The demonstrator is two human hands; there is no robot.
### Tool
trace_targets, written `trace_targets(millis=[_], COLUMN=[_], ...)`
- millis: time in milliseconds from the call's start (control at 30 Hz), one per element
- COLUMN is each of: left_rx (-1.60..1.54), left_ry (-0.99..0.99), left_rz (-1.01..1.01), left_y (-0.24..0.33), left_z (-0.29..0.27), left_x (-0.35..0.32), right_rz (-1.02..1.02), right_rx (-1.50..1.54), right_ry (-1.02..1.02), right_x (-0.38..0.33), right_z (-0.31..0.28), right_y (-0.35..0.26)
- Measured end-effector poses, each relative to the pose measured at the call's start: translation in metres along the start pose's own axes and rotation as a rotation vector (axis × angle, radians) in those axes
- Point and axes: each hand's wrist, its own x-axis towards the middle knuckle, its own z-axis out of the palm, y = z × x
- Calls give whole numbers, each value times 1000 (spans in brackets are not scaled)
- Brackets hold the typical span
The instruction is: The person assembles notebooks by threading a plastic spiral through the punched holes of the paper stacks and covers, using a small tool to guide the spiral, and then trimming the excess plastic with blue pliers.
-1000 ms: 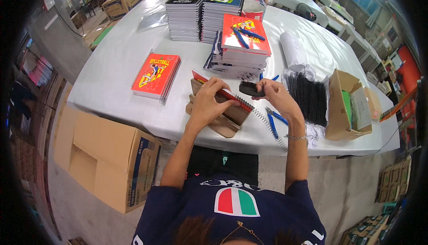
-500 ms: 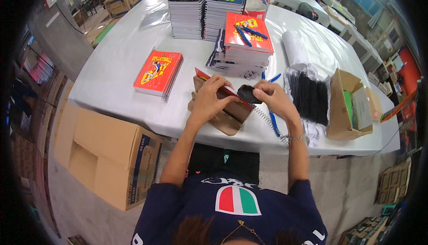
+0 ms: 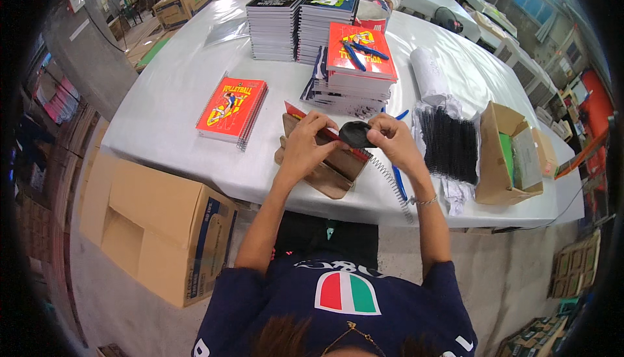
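Observation:
My left hand [image 3: 311, 140] presses on a red-covered notebook block [image 3: 333, 150] that leans on a brown wooden stand [image 3: 323, 176] near the table's front edge. My right hand [image 3: 392, 140] grips a small black oval tool [image 3: 356, 134] just above the notebook's edge. A silver wire spiral [image 3: 394, 182] trails from the notebook toward the table edge, under my right forearm. Blue-handled pliers [image 3: 398, 181] lie beside the spiral.
A red spiral notebook [image 3: 232, 105] lies to the left. Tall notebook stacks [image 3: 300, 20] stand behind, one topped with blue tools [image 3: 361, 50]. A pile of black spirals [image 3: 448, 141], a small open box [image 3: 509, 152] and a white roll [image 3: 429, 74] sit right. A large cardboard box [image 3: 159, 227] stands on the floor.
My hands stay on the notebook at the stand; the right hand has turned the black tool slightly along the notebook's edge. The view has shifted a little.

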Motion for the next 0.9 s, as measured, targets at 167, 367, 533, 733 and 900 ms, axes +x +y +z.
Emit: trace_targets(millis=[167,367,533,733,900], left_rx=[-30,-47,-46,-19,-15], left_ry=[23,27,41,64,47], left_rz=[-11,-18,-15,3,-8], left_y=[-5,0,2,4,4], left_z=[1,4,1,3,5], left_x=[-9,-2,-3,-3,-2], right_rz=[42,-34,-215,-19,-180], right_rx=[85,223,-28,131,-228], right_ry=[11,132,98,213,261], right_x=[1,6,3,7,1], right_z=[12,11,18,18,20], right_y=[-10,11,7,24,27])
